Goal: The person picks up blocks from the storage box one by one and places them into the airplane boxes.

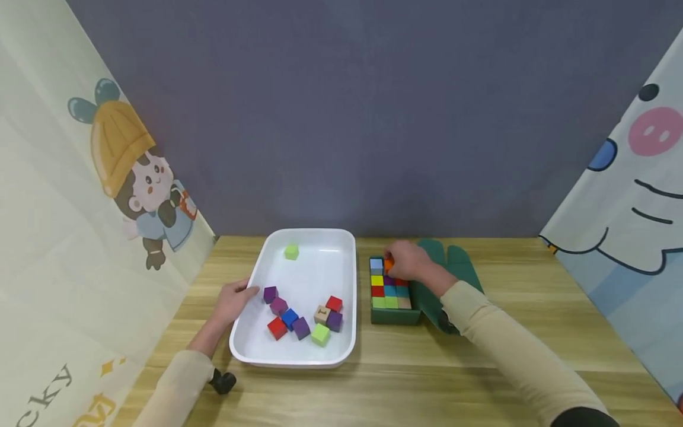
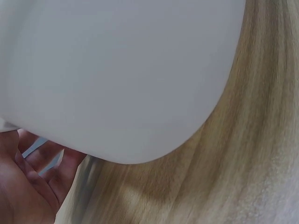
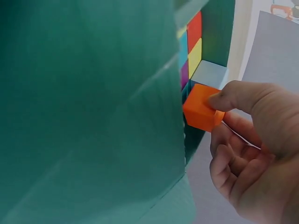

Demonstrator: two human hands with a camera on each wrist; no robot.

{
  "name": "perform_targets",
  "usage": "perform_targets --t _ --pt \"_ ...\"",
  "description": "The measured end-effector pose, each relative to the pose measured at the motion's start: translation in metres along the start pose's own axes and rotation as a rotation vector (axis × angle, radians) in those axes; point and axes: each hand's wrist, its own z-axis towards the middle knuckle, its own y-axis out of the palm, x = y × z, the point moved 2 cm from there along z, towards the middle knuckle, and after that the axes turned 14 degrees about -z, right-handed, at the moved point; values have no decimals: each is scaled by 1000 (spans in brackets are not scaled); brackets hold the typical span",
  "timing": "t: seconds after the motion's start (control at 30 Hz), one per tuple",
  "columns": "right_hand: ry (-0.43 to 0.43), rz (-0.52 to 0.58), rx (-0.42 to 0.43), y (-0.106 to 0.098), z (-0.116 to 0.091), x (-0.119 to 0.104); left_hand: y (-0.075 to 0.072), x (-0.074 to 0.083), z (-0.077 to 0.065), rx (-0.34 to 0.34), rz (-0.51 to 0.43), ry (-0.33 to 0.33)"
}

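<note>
My right hand [image 1: 408,260] pinches an orange cube [image 3: 202,107] between thumb and fingers, at the far end of a green box [image 1: 395,317]. Rows of coloured cubes [image 1: 391,290] fill much of that box. A light-blue cube [image 3: 210,73] sits in the corner beside the orange one. On the left, my left hand [image 1: 233,301] holds the side of a white tray [image 1: 315,261], thumb over the rim and fingers below it. Purple, red, blue, green and wooden cubes lie loose in the tray, mostly in its near half; a light-green cube [image 1: 291,252] lies near the far end.
The box's green lid [image 1: 463,267] lies folded open to the right, under my right forearm. Behind the wooden table [image 1: 384,385] rises a dark grey panel [image 1: 368,118], with printed cloths [image 1: 58,225] at the sides.
</note>
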Motion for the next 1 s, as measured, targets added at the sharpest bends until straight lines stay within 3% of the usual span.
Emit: perform_targets --t 0.67,1.0 --pt "29 -24 -2 9 7 1 0 -5 1 10 -11 -3" --pt "23 -24 41 7 7 1 0 -3 -1 12 2 -15"
